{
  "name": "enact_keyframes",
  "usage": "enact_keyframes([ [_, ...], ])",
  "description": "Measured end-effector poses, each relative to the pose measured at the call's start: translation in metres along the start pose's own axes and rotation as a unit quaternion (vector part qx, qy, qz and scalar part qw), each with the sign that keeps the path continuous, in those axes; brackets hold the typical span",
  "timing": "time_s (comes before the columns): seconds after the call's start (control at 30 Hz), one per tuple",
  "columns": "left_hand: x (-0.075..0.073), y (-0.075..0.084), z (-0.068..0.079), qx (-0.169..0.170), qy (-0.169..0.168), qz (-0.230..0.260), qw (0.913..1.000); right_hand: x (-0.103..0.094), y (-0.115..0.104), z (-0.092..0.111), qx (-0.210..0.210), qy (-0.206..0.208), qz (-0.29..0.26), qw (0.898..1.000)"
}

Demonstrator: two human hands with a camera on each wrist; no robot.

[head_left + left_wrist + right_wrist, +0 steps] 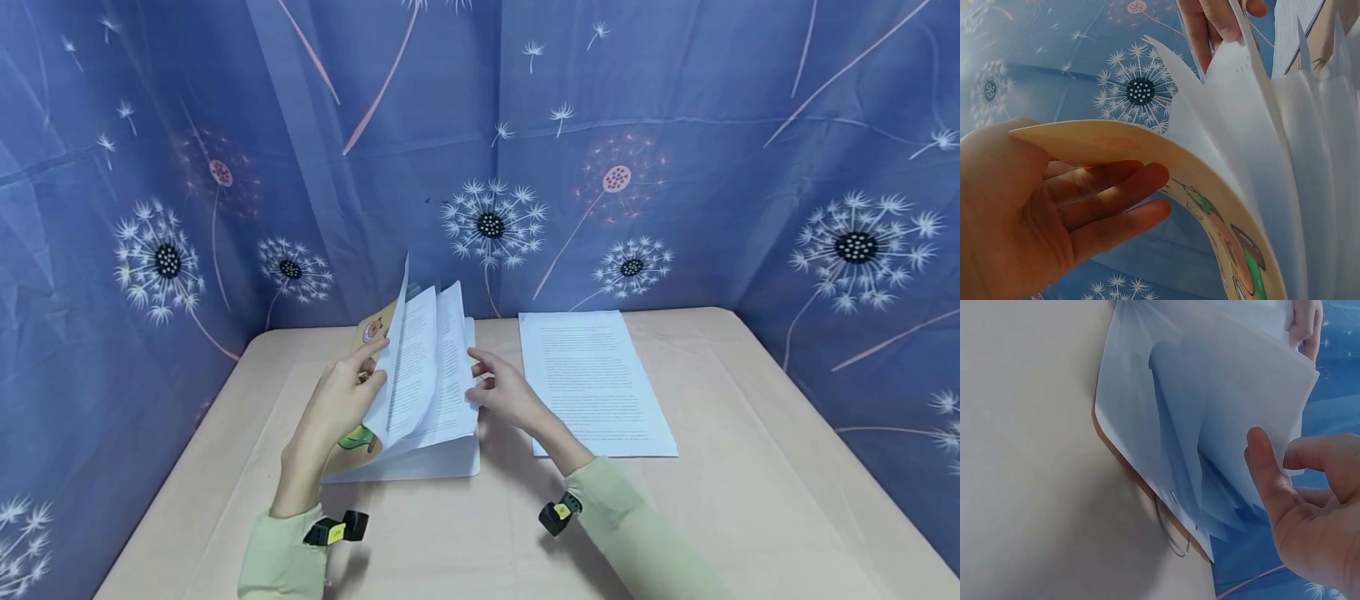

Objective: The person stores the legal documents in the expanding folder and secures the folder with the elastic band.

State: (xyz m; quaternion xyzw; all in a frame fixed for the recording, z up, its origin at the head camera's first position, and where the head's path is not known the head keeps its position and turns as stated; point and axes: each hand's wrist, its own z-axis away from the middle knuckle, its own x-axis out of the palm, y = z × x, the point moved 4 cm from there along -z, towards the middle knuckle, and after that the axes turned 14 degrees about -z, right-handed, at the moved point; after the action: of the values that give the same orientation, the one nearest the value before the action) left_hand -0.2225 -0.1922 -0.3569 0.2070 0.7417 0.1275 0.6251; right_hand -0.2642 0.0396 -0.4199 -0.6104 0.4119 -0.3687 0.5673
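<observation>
A notebook (442, 460) with a tan cartoon cover (1110, 140) stands partly open left of the table's middle, its pages fanned upward. My left hand (341, 400) holds the cover's left side, the thumb hidden behind it and the fingers curled underneath in the left wrist view. Printed sheets (420, 358) with lines of text show between the raised leaves. At their right edge my right hand (510, 392) pinches white pages (1241, 381) between thumb and index finger. A thin cord loop (1169, 537) hangs from the notebook's lower edge in the right wrist view.
To the right of the notebook, printed paper (600, 383) lies flat on the pale table (450, 533). A blue dandelion-patterned curtain (420, 167) closes off the back and both sides. Each wrist wears a black strap (336, 531) near the green sleeve.
</observation>
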Motion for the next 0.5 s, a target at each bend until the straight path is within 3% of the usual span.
enact_keyframes([
  [0.2,0.001,0.000,0.000,0.002,0.003,-0.003,1.0000,0.006,0.003,-0.001,0.012,0.002,-0.008,1.000],
  [0.5,0.003,0.001,-0.001,0.000,0.004,-0.005,1.0000,0.016,0.007,-0.002,0.041,-0.017,0.043,0.998],
])
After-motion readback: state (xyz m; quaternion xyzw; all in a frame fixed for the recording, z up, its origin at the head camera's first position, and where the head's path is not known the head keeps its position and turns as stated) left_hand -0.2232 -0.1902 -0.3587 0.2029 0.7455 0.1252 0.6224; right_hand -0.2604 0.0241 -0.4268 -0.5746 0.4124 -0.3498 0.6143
